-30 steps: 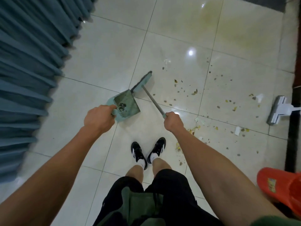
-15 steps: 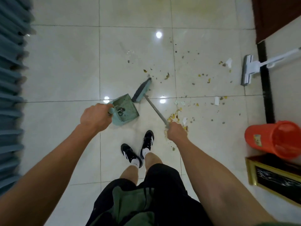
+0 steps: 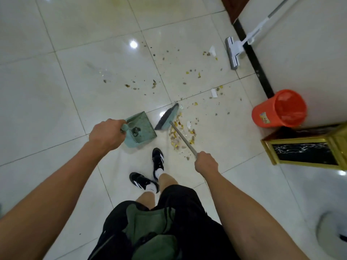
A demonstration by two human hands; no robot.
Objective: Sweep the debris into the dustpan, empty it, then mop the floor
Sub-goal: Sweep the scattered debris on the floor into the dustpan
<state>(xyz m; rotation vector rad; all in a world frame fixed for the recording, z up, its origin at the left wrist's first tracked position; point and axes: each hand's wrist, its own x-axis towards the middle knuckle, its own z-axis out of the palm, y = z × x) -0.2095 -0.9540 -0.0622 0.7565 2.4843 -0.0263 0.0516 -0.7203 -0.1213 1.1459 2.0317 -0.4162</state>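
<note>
My left hand grips the handle of a teal dustpan resting on the tiled floor, with a small dark clump inside it. My right hand holds the grey handle of a teal broom, whose head stands just right of the dustpan's open edge. A pile of yellow and brown debris lies under the broom's shaft, right of the pan. More debris and white paper scraps are scattered across the tiles beyond. A white flat mop leans on the wall at upper right.
An orange bucket stands by the white wall at right, next to a gold-framed black box. My feet in black shoes stand just below the dustpan. A dark baseboard runs along the wall.
My view has swung to the right, so the curtain has left the frame. The broom head has moved from above the dustpan to its right side, beside the debris pile.
</note>
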